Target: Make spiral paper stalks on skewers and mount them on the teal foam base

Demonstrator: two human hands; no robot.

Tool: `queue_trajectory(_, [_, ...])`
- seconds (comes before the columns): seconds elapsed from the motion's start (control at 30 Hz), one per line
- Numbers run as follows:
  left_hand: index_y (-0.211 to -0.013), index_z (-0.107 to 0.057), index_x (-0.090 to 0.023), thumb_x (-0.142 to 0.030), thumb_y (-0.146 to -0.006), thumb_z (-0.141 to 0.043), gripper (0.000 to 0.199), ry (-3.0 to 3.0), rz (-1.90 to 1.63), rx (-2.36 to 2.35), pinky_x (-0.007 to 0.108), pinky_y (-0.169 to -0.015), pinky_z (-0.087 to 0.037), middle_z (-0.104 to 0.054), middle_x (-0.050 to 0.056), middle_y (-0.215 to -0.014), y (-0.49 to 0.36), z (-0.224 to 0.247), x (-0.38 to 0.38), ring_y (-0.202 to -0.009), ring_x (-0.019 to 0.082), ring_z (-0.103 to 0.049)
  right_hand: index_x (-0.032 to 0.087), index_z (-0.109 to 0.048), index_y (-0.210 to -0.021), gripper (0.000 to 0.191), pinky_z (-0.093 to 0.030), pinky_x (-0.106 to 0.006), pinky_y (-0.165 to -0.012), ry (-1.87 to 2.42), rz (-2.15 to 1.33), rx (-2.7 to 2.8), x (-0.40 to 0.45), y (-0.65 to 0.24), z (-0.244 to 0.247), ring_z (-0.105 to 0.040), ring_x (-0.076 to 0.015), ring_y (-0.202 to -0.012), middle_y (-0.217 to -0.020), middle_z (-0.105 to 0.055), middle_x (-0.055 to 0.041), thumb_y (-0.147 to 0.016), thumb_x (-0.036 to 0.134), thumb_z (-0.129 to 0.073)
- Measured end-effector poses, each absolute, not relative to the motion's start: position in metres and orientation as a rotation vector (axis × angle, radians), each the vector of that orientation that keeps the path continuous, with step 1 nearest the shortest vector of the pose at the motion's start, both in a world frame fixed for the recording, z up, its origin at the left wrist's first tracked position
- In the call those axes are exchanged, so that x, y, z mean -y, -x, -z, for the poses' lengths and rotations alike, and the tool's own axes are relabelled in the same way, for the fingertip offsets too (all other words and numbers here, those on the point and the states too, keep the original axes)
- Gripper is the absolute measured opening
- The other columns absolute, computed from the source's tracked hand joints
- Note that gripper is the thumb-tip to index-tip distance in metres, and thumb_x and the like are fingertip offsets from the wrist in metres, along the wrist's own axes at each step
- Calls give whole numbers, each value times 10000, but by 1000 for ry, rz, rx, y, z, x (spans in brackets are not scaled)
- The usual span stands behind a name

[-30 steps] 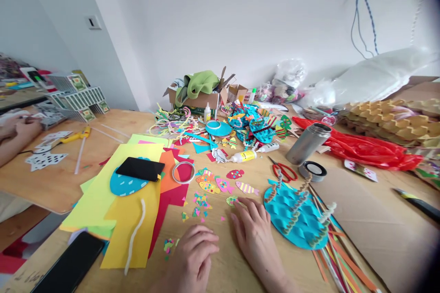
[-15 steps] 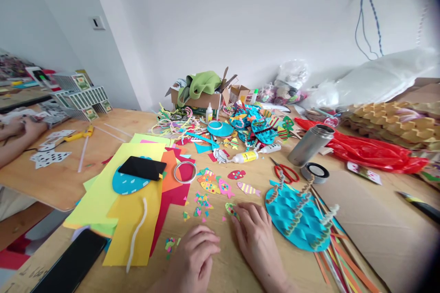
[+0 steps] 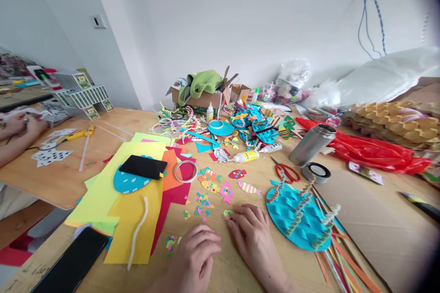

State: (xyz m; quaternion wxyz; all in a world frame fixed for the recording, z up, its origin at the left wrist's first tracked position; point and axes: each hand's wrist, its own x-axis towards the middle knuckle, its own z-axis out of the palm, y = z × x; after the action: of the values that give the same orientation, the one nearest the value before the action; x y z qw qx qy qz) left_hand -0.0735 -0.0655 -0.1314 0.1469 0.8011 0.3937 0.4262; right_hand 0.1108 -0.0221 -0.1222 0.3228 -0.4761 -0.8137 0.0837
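Currently, five fish around the green fish (image 3: 227,214) look decorated with dots or stripes. Taking the green fish as the dial's centre, the pink fish (image 3: 226,191) lies at twelve o'clock, the red fish (image 3: 237,174) and striped fish (image 3: 249,188) towards one, and the yellow fish (image 3: 209,186) and orange fish (image 3: 208,173) at eleven. The green fish appears the one in hand; its right end is hidden, so whether it is finished cannot be told. The person's right hand (image 3: 252,232), at four o'clock, has slightly bent fingers over it; any grip is unclear. The left hand (image 3: 200,248), at seven, curls loosely; whether it holds anything cannot be told. Paper bits (image 3: 204,199) at ten remain loose. The blue disc (image 3: 299,219), at three, bears upright twisted stems (image 3: 294,224) but no fish.
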Motion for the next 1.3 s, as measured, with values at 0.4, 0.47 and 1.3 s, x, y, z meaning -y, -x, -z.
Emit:
queue_trajectory(0.4, [-878,-601,-165,73,-677,-384,380,-2318,-1146,-1177,361,-850,-529,-669,58,-906,73,124,67,-914,181,-586,196,-616,-993,145,-421,-394,-766,1236,-271,2178,22,-110,125,-502,-232,-906,-936,-604,-77,-895,218,-511])
queue_trajectory(0.47, [-925,-606,-168,69,-682,-382,406,-2336,-1078,-1208,388,-910,-507,-664,61,-958,74,124,67,-982,189,-575,194,-616,-955,132,-427,-396,-761,1239,-285,2195,22,-110,125,-508,-233,-890,-913,-603,-77,-898,215,-499])
queue_trajectory(1.3, [-1285,-478,-196,-283,-919,-428,379,-2604,-447,-1282,530,-1122,-243,-578,41,-1235,61,112,71,-1351,273,-278,274,-613,-1160,461,-360,-521,-947,1444,-138,2283,14,-114,135,-332,-323,-1228,-1285,-513,-77,-816,26,-433])
